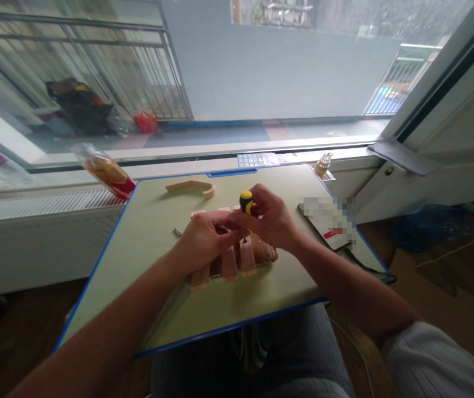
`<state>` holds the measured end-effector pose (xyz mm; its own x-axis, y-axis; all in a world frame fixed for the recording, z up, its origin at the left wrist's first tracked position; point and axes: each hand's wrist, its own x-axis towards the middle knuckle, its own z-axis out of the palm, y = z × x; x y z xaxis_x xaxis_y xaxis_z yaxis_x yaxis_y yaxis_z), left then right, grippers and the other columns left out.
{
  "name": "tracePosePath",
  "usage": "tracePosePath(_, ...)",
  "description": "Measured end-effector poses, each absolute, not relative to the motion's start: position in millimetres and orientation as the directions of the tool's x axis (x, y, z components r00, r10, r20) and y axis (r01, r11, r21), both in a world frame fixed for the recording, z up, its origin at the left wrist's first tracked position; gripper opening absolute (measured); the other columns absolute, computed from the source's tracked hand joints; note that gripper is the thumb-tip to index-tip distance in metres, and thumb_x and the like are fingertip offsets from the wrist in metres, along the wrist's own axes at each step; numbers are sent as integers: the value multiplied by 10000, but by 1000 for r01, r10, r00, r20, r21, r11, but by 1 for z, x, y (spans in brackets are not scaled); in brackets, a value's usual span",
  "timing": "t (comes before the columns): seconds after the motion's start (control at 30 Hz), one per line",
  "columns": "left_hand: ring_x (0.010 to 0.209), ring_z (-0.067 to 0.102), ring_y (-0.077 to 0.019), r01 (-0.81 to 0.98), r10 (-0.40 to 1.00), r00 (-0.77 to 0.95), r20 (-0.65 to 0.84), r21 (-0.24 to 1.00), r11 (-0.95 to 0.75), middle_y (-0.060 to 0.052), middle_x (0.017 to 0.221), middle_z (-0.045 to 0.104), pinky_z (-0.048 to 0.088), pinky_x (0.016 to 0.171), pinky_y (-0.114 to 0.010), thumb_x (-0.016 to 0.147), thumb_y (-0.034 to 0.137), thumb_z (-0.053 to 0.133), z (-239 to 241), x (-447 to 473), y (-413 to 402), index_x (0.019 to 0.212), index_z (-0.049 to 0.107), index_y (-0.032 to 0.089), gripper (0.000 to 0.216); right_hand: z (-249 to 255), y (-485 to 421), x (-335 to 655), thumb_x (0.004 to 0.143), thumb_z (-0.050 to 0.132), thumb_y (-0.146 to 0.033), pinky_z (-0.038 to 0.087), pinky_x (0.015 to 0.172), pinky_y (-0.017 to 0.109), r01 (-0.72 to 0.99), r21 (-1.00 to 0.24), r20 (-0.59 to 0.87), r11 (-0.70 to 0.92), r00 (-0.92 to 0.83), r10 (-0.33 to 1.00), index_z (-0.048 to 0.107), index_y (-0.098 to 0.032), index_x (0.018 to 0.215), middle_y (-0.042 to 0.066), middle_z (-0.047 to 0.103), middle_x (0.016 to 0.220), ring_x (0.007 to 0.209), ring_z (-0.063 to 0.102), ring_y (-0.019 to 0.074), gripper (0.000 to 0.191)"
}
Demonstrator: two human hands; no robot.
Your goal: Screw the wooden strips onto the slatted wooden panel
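Observation:
My right hand (270, 218) is closed around a screwdriver (246, 200) with a stubby yellow-and-black handle, held upright. Below its handle, the fingertips of my left hand (204, 236) are pinched together; what they hold is hidden. Both hands are over a brown, rough-looking piece (264, 250) with pale wooden strips (248, 260) lying across it. A small dark spot shows on the strip nearest my fingers. Part of the brown piece is covered by my left hand. A short metal rod-like item (177, 232) lies just left of that hand.
A hook-shaped wooden piece (191, 188) lies at the back of the blue-edged table (137, 265). A partly blurred flat item (326, 221) with a dark strap sits at the right. One bottle (108, 171) stands by the left corner, another small bottle (323, 164) on the sill.

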<state>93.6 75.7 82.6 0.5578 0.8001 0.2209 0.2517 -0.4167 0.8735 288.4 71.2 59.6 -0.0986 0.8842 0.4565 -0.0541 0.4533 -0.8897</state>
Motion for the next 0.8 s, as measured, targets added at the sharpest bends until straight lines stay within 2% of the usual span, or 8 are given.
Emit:
tracePosePath(0.17,809,717,-194,253,839,496,223,888,-385,-51,903,808,560,728,-289,922,368,821,70,95,77,963,865,174,203,54,72,288,766,987,-385,382,529,226,-68,-902,432,427,-92,897,589,-223,893,-75,580,791,638,477,72,448)
tracePosePath(0.27,766,693,-185,232,849,487,207,906,-354,-46,856,789,529,670,-282,932,399,816,63,94,76,930,851,170,232,60,68,292,755,993,-326,418,542,232,-84,-909,416,408,-138,899,666,-202,934,-43,652,823,651,510,79,392)
tracePosePath(0.37,763,695,-188,211,857,485,175,928,-309,-53,866,797,534,669,-287,939,422,811,59,92,77,951,859,173,253,71,65,299,892,879,-323,504,601,242,-182,-921,383,343,-274,882,745,-188,1143,9,732,909,758,636,119,315)
tracePosePath(0.47,748,677,-177,264,852,495,170,905,-334,-52,869,803,521,665,-283,956,417,789,58,89,78,973,874,186,246,77,64,305,936,837,-293,513,578,221,-248,-912,398,326,-343,851,758,-179,1166,39,783,961,777,677,119,269)
tracePosePath(0.53,764,677,-178,291,840,514,172,887,-359,-52,882,803,519,676,-284,975,416,767,60,88,78,1003,877,191,252,77,64,306,927,854,-260,509,559,210,-246,-899,430,363,-335,838,751,-175,1162,48,792,1003,754,666,103,271)
tracePosePath(0.63,814,696,-192,278,827,532,180,886,-371,-57,913,802,538,721,-292,974,406,769,62,87,78,1018,867,183,248,74,66,304,855,927,-251,518,560,213,-211,-877,477,431,-288,830,721,-188,1174,28,764,1020,718,625,82,384)
tracePosePath(0.8,781,686,-193,229,854,491,169,921,-314,-47,851,785,547,694,-287,878,413,870,64,90,77,903,825,165,252,72,66,294,775,990,-394,536,574,233,-169,-885,463,433,-235,855,638,-231,1046,-20,658,974,730,588,91,473)
